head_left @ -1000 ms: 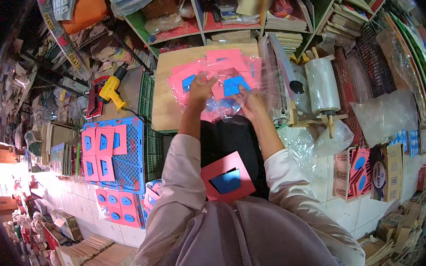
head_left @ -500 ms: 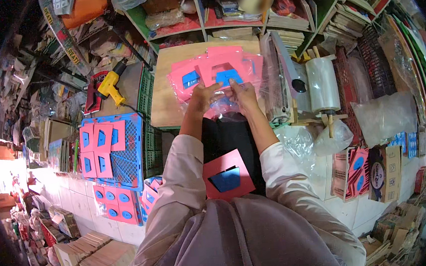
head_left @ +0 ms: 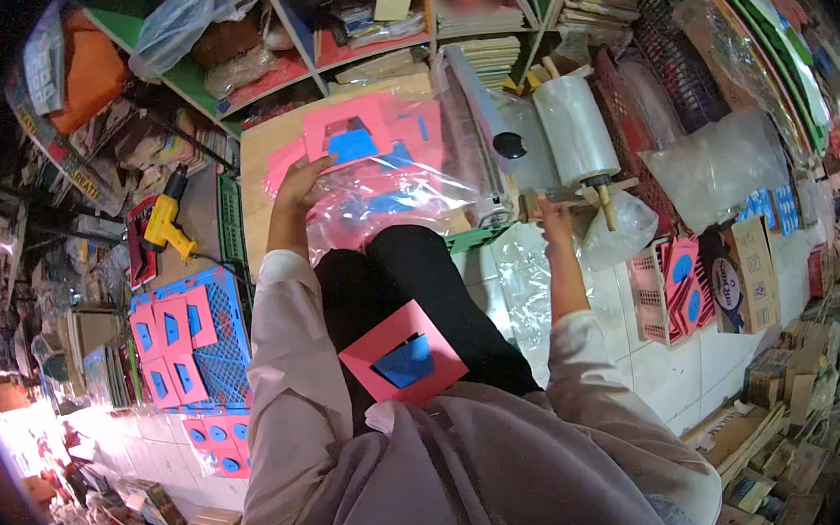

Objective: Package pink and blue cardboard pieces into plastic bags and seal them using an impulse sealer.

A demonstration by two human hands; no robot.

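- Blue crate [head_left: 216, 362]: at far left, holding pink frames.
- Left hand [head_left: 301, 185]: fingers spread flat on the clear bag [head_left: 386, 201] of pink frames on the board.
- Pink frame [head_left: 402, 353]: lies on the lap.
- Right hand [head_left: 555, 220]: closed on the wooden stand [head_left: 582, 193] under the film roll [head_left: 575, 130].

One pink card [head_left: 403, 361] is lying on the lap; one yellow drill [head_left: 166, 224] at nine o'clock; one film roll [head_left: 576, 131] at two o'clock.

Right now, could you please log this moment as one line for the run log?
left hand: on pink foam pieces in clear plastic bag | right hand: at wooden film-roll stand | lap: pink-and-blue foam square
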